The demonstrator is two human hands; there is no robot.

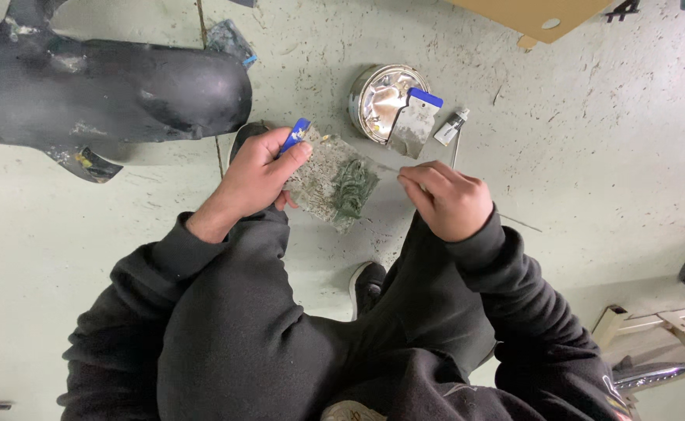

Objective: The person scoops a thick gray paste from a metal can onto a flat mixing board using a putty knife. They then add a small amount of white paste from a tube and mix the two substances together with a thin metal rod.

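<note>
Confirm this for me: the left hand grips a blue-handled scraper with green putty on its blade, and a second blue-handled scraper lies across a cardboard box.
Not quite. In the head view the second scraper rests across an open metal tin, not a cardboard box. The rest holds: the left hand grips a blue-handled scraper with green putty on its blade.

The left hand (260, 173) is curled tight, thumb pressed on top. The right hand (447, 199) is pinched shut, fingertips pointing left. Both forearms angle inward.
</note>
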